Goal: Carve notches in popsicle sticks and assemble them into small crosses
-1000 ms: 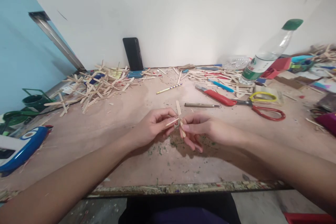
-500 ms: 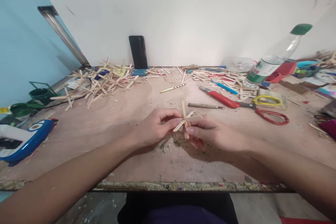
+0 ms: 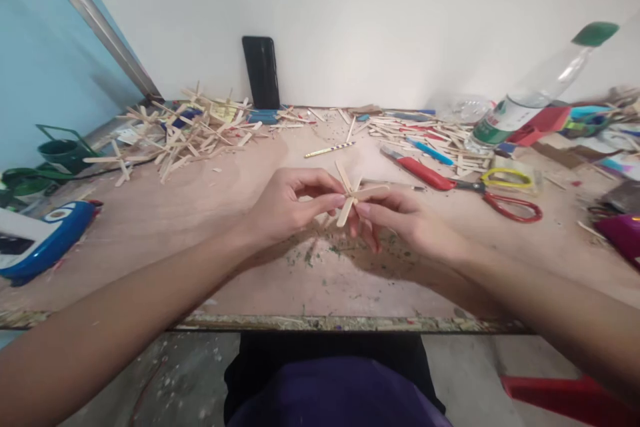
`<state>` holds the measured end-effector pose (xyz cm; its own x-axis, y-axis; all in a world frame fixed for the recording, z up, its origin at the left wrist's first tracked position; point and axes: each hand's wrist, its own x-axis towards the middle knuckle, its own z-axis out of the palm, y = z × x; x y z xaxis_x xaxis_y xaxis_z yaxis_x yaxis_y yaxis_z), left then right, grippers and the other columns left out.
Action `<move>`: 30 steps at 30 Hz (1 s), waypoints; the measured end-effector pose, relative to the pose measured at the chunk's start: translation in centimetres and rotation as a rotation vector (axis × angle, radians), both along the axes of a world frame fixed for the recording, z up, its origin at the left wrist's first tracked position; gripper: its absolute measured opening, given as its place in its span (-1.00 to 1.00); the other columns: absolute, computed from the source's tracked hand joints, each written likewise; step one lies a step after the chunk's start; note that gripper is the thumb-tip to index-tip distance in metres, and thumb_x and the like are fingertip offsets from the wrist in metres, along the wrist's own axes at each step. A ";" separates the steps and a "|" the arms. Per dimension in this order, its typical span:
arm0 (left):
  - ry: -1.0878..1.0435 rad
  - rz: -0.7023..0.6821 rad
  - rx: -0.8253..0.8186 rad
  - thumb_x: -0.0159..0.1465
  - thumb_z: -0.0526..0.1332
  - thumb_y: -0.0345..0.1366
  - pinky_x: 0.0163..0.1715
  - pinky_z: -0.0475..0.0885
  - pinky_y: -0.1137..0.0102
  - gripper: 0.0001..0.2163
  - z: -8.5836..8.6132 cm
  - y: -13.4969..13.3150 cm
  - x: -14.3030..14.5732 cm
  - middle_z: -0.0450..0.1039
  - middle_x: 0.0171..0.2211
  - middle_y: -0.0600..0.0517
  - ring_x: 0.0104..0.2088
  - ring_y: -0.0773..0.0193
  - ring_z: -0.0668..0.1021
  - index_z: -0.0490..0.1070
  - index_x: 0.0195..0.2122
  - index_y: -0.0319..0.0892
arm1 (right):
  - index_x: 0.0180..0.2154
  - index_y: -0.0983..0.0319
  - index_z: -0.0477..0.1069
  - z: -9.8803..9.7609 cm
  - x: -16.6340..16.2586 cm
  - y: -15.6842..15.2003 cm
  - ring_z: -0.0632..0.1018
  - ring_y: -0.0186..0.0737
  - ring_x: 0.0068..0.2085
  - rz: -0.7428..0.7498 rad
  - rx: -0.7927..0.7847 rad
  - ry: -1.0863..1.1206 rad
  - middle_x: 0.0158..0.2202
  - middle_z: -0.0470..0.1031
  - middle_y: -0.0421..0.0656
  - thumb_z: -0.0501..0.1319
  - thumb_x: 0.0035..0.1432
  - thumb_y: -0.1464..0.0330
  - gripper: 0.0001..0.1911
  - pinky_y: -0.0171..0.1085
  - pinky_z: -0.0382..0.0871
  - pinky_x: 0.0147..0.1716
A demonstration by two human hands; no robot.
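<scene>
Between my two hands is a small star-like piece of crossed wooden craft sticks (image 3: 344, 215), held just above the table. My left hand (image 3: 300, 203) pinches it from the left with thumb and forefinger. From the other side my right hand (image 3: 395, 213) grips it, the thumb in front and the other fingers curled behind. Its sticks spread out from one middle point; part of them is hidden by my fingers. A brown pen (image 3: 395, 184) lies just behind my right hand. Green crumbs (image 3: 333, 250) are scattered on the table below.
Crossed craft sticks (image 3: 185, 137) are heaped at back left, near a leaning phone (image 3: 262, 73). Loose sticks, a red utility knife (image 3: 425, 171), scissors (image 3: 513, 207) and a tilted plastic bottle (image 3: 520, 113) lie or stand right. A blue-and-white tool (image 3: 60, 240) is at left; a pencil (image 3: 330, 149) lies behind.
The stick star has turned in my fingers, its upright stick now leaning left. My view has tipped downward, so everything on the table appears higher. Both hands keep their hold.
</scene>
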<state>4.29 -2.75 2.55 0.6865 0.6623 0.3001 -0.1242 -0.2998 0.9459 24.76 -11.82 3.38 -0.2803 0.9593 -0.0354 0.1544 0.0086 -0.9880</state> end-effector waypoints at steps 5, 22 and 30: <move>-0.001 0.095 0.141 0.30 0.42 -0.36 -0.24 0.52 0.47 -0.96 -0.1 0.0 0.0 0.68 -0.30 0.04 -0.29 0.31 0.65 0.66 -0.30 -0.18 | -0.08 0.26 0.54 0.4 -0.3 0.0 0.44 -0.37 -0.54 -0.027 0.009 0.014 -0.37 0.57 -0.23 0.41 0.24 0.17 -0.67 -0.32 0.34 -0.58; 0.079 0.015 0.186 0.34 0.37 -0.27 -0.23 0.54 0.37 -0.82 -0.3 0.6 -0.6 0.64 -0.21 0.03 -0.23 0.25 0.66 0.58 -0.04 -0.11 | -0.32 0.28 0.68 0.7 -0.2 -0.1 0.37 -0.35 -0.47 -0.138 0.349 -0.395 -0.49 0.53 -0.22 0.34 0.30 -0.02 -0.52 -0.30 0.20 -0.47; 0.247 0.068 0.365 0.37 0.36 -0.32 -0.19 0.52 0.42 -0.95 -0.1 -0.5 -0.4 0.66 -0.23 0.08 -0.21 0.29 0.64 0.62 -0.17 -0.10 | -0.25 0.27 0.69 0.8 0.4 -0.3 0.50 -0.28 -0.39 -0.029 0.375 -0.495 -0.38 0.65 -0.14 0.28 0.40 0.07 -0.59 -0.28 0.28 -0.36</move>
<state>3.88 -3.21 2.40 0.7254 0.5896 0.3552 0.1236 -0.6192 0.7755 25.12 -12.10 4.14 -0.2901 0.9386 0.1866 0.5987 0.3301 -0.7298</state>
